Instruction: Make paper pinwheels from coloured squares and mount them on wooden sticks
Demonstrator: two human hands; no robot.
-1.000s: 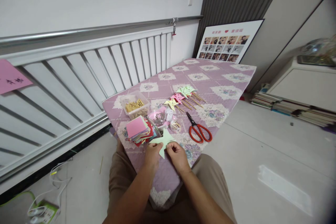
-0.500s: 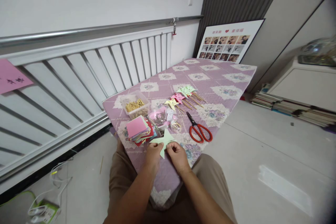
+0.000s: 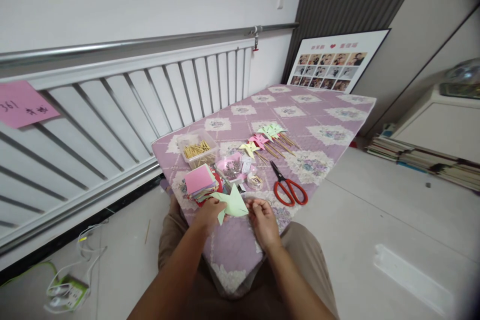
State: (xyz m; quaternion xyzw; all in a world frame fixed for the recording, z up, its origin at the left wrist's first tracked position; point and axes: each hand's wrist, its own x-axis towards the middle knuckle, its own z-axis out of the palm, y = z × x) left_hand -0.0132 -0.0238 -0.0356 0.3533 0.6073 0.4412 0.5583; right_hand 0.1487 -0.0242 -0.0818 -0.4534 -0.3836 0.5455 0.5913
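My left hand (image 3: pixel 210 215) is closed on a light green paper pinwheel (image 3: pixel 234 203), gripping its left side. The paper's blades spread above the near corner of the table. My right hand (image 3: pixel 263 217) is beside the right tip of the paper, its thumb and fingers pinched together. Whatever lies between those fingertips is too small to make out, and I cannot tell whether they touch the paper. Just beyond the hands are a stack of coloured paper squares (image 3: pixel 198 180), a pink tray of small metal pieces (image 3: pixel 230 166) and a round clear tub (image 3: pixel 255 180).
Red-handled scissors (image 3: pixel 288 187) lie to the right. Finished pinwheels on sticks (image 3: pixel 259 141) rest farther back, near a plastic box of short wooden sticks (image 3: pixel 197 150). A floral cloth covers the table (image 3: pixel 232 255). A white radiator (image 3: pixel 150 95) runs along the left side.
The green paper has turned and shifted in my left hand, which moved left. My right hand has moved a little right, away from the paper's centre. The whole view has shifted slightly.
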